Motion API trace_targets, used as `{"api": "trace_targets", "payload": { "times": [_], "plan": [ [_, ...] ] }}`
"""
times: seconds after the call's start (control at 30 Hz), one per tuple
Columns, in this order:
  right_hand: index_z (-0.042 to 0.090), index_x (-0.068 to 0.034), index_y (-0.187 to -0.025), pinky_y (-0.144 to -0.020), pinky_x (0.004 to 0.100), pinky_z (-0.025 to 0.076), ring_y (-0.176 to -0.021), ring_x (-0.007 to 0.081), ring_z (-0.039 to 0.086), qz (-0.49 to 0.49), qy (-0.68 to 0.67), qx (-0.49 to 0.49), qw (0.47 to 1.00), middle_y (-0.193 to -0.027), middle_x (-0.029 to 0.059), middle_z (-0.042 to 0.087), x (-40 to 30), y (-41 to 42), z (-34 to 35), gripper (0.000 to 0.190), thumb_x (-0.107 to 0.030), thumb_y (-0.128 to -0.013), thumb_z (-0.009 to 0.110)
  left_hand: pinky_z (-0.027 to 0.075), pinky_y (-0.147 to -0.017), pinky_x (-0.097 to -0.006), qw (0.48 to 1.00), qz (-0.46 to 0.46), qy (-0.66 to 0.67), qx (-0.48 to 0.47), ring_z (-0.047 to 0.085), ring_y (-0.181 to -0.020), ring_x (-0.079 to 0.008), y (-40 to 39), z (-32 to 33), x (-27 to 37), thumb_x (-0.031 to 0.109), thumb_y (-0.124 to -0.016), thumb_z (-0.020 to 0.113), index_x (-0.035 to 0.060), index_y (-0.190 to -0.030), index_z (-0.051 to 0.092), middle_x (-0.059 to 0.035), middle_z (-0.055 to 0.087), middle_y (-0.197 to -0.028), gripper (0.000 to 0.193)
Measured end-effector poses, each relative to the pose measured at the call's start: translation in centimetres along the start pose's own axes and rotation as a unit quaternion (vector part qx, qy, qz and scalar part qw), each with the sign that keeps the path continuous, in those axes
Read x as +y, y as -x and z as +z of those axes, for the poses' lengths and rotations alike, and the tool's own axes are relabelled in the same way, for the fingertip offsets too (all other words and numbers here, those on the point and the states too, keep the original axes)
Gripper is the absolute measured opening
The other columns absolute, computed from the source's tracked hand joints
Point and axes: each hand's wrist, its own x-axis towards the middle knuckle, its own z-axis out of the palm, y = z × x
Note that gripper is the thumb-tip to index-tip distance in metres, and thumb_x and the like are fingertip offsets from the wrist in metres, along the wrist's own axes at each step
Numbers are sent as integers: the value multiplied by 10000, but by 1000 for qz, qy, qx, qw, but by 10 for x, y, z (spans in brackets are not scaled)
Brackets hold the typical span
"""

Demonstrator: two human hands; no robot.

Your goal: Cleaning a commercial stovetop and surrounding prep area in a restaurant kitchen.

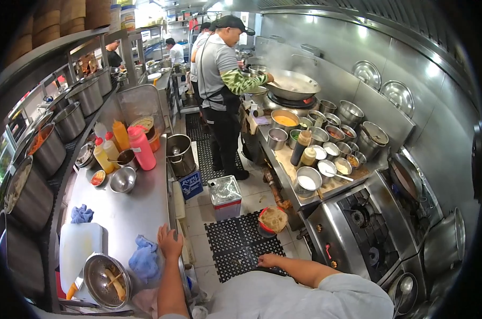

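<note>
My left hand (170, 241) rests with spread fingers at the edge of the steel worktop (145, 207), holding nothing. Just left of it lies a crumpled blue cloth (144, 259). A steel colander (107, 281) with a pale brown elongated food piece and a stick-like item inside stands partly on a white cutting board (80, 251). Beside the colander is a knife with an orange handle (72, 291). My right hand (268, 260) hangs above the black perforated floor mat (245, 239), fingers curled, with nothing visible in it. Another blue cloth (81, 214) lies behind the board.
A co-worker (225, 87) stands ahead at a steaming wok (292, 85). Steel bowls, sauces and a gas stove (360, 227) line the right. Squeeze bottles (141, 147) stand on the left worktop. A square tin (225, 195) and red bucket (266, 229) occupy the floor.
</note>
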Motion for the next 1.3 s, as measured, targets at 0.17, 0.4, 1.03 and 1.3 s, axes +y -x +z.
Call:
{"api": "trace_targets", "payload": {
  "times": [0.17, 0.4, 1.03, 1.3],
  "plan": [
    [595, -134, -1021, -757, 386, 460, -851, 281, 599, 49, -3, -10, 999, -918, 105, 633, 19, 25, 23, 375, -420, -788, 531, 254, -1014, -420, 1000, -11, 19, 6, 311, -1233, -308, 3, -2, -1, 204, -708, 605, 55, -886, 629, -115, 435, -1256, 234],
    [640, -66, -850, -723, 397, 460, -790, 282, 593, 104, 15, -83, 991, -821, 117, 616, 74, 70, 68, 373, -395, -788, 475, 256, -1010, -417, 1000, 7, 11, 14, 307, -1229, -318, 2, -5, 1, 195, -712, 603, 41, -863, 629, -122, 437, -1250, 217],
    [619, -95, -963, -778, 396, 456, -897, 292, 583, 124, -95, -22, 988, -934, 128, 626, 45, 63, 39, 348, -376, -778, 531, 277, -999, -421, 1000, 8, 11, 25, 310, -1231, -306, 2, 0, -4, 188, -710, 597, 51, -852, 637, -106, 460, -1236, 202],
    [634, -98, -881, -695, 372, 465, -774, 257, 603, 69, -65, -11, 995, -783, 94, 639, 63, 58, 55, 320, -384, -788, 522, 305, -983, -425, 998, 32, -30, 47, 376, -1174, -337, 1, 13, -14, 207, -680, 606, 58, -839, 641, -115, 492, -1191, 220]
  ]
}}
